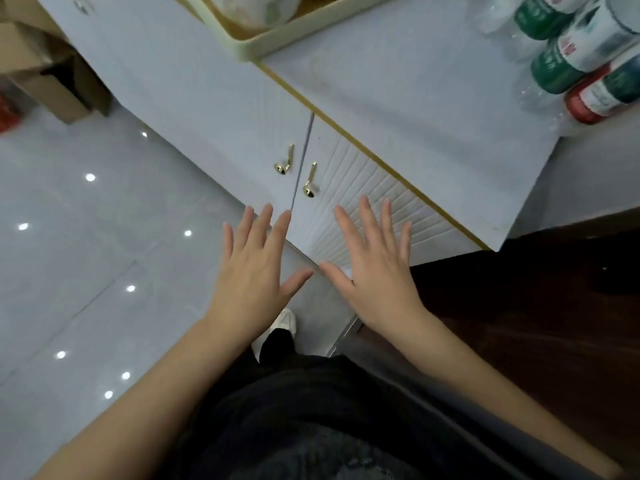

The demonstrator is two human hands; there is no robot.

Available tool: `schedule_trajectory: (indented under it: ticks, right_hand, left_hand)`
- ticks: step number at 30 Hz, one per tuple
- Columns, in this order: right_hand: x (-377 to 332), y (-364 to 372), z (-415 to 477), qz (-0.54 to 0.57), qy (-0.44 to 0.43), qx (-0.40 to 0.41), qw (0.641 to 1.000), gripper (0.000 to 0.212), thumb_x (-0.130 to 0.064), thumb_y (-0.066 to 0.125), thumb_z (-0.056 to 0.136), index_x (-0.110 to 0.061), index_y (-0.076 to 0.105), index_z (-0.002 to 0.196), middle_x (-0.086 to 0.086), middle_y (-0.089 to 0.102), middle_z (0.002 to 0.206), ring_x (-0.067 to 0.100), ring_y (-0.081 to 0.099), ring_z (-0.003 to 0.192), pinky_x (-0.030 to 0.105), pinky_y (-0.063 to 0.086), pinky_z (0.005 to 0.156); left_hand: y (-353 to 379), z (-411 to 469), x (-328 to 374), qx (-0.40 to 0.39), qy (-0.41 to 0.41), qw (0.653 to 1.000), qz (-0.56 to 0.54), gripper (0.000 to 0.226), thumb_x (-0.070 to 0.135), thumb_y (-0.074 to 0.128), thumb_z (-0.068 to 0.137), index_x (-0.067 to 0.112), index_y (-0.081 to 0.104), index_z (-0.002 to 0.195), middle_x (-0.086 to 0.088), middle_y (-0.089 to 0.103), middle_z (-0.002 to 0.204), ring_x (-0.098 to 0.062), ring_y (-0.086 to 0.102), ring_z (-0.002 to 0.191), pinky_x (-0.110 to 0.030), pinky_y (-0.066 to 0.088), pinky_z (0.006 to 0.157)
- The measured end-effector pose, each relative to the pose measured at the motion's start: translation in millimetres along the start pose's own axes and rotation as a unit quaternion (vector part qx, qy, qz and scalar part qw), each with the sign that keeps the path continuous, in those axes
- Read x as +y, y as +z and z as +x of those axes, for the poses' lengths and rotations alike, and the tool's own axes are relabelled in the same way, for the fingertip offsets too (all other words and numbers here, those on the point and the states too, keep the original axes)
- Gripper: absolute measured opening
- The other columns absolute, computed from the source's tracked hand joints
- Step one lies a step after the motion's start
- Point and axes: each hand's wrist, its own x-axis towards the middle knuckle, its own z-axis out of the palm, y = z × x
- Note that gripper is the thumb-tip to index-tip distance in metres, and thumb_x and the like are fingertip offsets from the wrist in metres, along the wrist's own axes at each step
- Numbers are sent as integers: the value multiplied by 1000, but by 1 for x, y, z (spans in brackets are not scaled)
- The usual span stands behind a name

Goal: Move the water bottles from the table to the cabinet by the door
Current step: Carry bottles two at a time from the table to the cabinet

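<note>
Several water bottles (585,53) with green, white and red labels stand on the white cabinet top (408,98) at the far right. My left hand (256,268) and my right hand (374,265) are held out side by side, fingers straight and spread, palms down, holding nothing. They hover in front of the cabinet's two closed doors, below the gold handles (298,173). Neither hand touches a bottle.
A pale yellow tray (277,36) with a wrapped item sits on the cabinet top at the back. A cardboard box (52,74) stands on the grey tiled floor at the left. Dark wooden flooring (536,306) lies to the right. My white shoe (280,327) is below.
</note>
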Motion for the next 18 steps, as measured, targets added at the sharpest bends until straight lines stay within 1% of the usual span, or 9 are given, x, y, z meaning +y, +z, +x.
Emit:
schedule_trajectory:
  ticks: [2,4,6,8,13,15,18]
  right_hand:
    - [-17,12,10,-21,-35,-47,998,77,-58,36,96,-30,-3,156,8,-14,163,33,-22,147,60,-11,114]
    - [-37,22,19,-43,-72,-90,992,76,-59,35,97,-31,-5,155,7,-15,163,33,-22,147,61,-11,114]
    - [-61,32,27,-61,-113,-124,984,76,-59,35,97,-30,-4,155,6,-14,163,33,-21,148,62,-10,114]
    - [-89,43,31,-78,-159,-152,972,76,-59,34,97,-30,-4,155,6,-13,164,33,-20,148,62,-11,113]
    - [-172,72,23,-124,-255,-225,932,74,-60,34,96,-31,2,156,7,-9,164,33,-19,148,64,-11,113]
    - [-210,83,13,-140,-282,-259,913,73,-61,34,96,-32,3,156,6,-6,164,32,-18,149,65,-10,114]
    - [-266,101,-4,-174,-328,-284,884,72,-62,34,96,-34,4,155,4,-4,165,31,-15,149,64,-9,114]
  left_hand:
    - [0,-20,-17,-11,-50,999,1,82,57,49,84,12,29,149,-15,25,157,-37,14,147,-56,10,116]
    - [0,-41,-35,-25,-107,994,5,82,58,49,87,16,22,152,-12,18,159,-34,7,148,-54,5,117]
    - [-1,-64,-52,-39,-164,986,6,80,59,46,90,19,15,153,-9,10,161,-31,0,149,-53,0,118]
    - [-2,-89,-71,-46,-220,974,2,79,60,42,91,21,11,153,-7,6,161,-29,-3,149,-53,-1,118]
    - [-5,-164,-116,-73,-358,930,-26,77,61,38,93,24,8,153,-5,5,161,-28,-3,149,-56,1,117]
    - [-5,-198,-135,-84,-401,911,-44,75,61,37,93,24,10,153,-5,7,161,-28,-1,149,-57,2,116]
    - [-4,-246,-161,-88,-459,881,-76,75,61,36,93,24,10,153,-5,9,161,-28,0,148,-58,0,116]
